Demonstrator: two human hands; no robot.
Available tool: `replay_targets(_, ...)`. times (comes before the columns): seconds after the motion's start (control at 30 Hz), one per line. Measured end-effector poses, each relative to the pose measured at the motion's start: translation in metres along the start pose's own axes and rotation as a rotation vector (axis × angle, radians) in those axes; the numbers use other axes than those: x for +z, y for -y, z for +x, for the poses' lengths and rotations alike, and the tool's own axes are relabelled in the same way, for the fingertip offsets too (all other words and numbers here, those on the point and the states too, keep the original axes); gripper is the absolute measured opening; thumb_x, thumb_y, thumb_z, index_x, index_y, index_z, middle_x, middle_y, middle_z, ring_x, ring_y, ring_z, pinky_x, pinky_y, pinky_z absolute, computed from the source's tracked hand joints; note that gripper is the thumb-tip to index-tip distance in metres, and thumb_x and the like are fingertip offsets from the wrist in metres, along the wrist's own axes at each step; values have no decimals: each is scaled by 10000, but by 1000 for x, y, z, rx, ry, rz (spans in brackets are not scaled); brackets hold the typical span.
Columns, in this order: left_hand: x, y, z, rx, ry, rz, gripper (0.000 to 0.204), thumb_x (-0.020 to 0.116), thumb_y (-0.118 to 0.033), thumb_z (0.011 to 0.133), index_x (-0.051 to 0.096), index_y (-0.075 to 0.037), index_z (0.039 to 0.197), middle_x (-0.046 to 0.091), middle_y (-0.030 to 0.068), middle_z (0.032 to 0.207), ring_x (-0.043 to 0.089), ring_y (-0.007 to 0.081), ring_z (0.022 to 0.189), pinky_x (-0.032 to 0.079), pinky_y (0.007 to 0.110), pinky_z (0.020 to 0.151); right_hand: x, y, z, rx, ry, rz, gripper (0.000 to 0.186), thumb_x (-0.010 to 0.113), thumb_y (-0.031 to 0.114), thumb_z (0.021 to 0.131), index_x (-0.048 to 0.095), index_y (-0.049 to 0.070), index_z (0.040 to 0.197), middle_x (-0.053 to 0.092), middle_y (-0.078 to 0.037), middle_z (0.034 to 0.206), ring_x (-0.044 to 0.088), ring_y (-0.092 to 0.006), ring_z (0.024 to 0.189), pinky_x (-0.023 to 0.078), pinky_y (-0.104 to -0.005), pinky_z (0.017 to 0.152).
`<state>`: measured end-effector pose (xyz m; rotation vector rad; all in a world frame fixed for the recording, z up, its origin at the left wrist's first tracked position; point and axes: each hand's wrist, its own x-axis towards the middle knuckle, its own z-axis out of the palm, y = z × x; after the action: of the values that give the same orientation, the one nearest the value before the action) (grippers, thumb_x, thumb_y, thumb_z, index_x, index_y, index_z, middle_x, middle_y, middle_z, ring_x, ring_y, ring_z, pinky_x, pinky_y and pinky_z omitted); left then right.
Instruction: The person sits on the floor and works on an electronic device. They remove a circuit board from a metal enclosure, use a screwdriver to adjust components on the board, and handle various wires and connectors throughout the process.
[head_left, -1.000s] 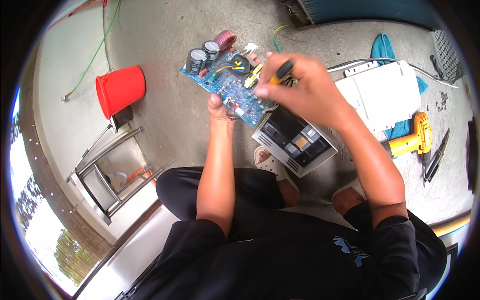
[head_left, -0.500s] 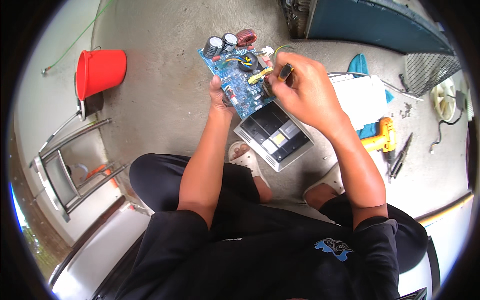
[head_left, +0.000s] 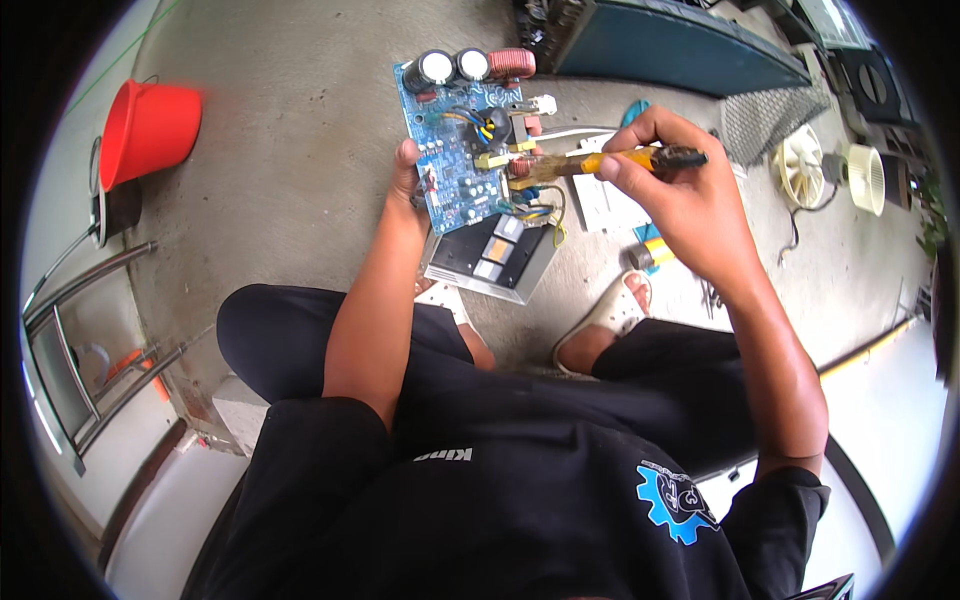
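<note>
The figure shows a person's two bare hands at work above a floor. Nearest, a black shirt (head_left: pixel 540 500) with a blue gear-shaped emblem fills the lower part; black trousers (head_left: pixel 280 330) spread to either side, with white clogs (head_left: pixel 612 312) visible between the knees.

Beyond the knees, the left hand (head_left: pixel 405 180) is closed on the left edge of a blue circuit board (head_left: pixel 460 150), thumb along the edge, the other fingers mostly hidden. The board is held up in front of the body, its lower edge overlapping in view an open housing (head_left: pixel 470 252) with a black interior. The right hand (head_left: pixel 690 190) pinches a brush (head_left: pixel 587 165) by its yellow-and-black handle in a narrow grip; the bristles point left and lie over the board's right edge, though contact cannot be told. The board bears two cylindrical capacitors (head_left: pixel 435 68) and a copper-coloured coil (head_left: pixel 512 64) along its far edge.

Behind the right hand lie a white panel (head_left: pixel 605 203), a teal cloth (head_left: pixel 637 112) and a yellow drill (head_left: pixel 653 252), each partly hidden. A red bucket (head_left: pixel 152 132) stands at left, beyond a tubular metal frame (head_left: pixel 65 350). Farther off, at right, are a cream fan wheel (head_left: pixel 798 167), a wire mesh (head_left: pixel 768 120) and a dark blue-green casing (head_left: pixel 690 48).
</note>
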<state>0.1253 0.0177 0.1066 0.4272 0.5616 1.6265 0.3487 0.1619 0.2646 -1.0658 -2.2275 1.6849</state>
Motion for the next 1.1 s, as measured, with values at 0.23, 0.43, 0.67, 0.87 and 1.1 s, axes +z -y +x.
replay_targets(0.23,18,8,-4,-27,39,-89,1365,972,-623,626,322,-11,1657,519,308,1549,612,458,1363,556,565,1135,46,-21,-42,-224,-15,-161,162,767,-26,883,695,-9,1028,733,-105,993,731,-248,961,558,-356,874)
replay_targets(0.43,16,-4,-26,-207,-22,67,1140,901,-494,652,484,49,1564,674,244,1430,726,371,1242,584,515,1120,46,-27,-43,-400,60,-74,152,716,-75,818,692,-15,955,722,-136,969,737,-296,958,570,-380,871)
replay_targets(0.67,15,11,-46,-185,-67,55,1122,872,-403,677,436,57,1602,602,284,1520,687,428,1296,558,521,1143,50,-44,-41,-416,101,-37,135,739,-40,851,724,-7,981,755,-123,978,751,-287,939,583,-368,854)
replay_targets(0.87,20,2,-40,-60,-99,118,1240,911,-469,648,359,31,1638,531,372,1543,623,519,1354,528,613,1165,55,-45,-35,-377,5,54,121,763,45,884,722,-10,984,762,-161,955,756,-344,912,580,-397,832)
replay_targets(1.1,5,5,-24,77,-127,45,1274,951,-457,613,363,10,1642,543,253,1574,598,469,1406,531,622,1172,62,-31,-19,-380,-106,-72,131,763,68,868,684,-30,903,736,-222,883,737,-431,848,579,-462,768)
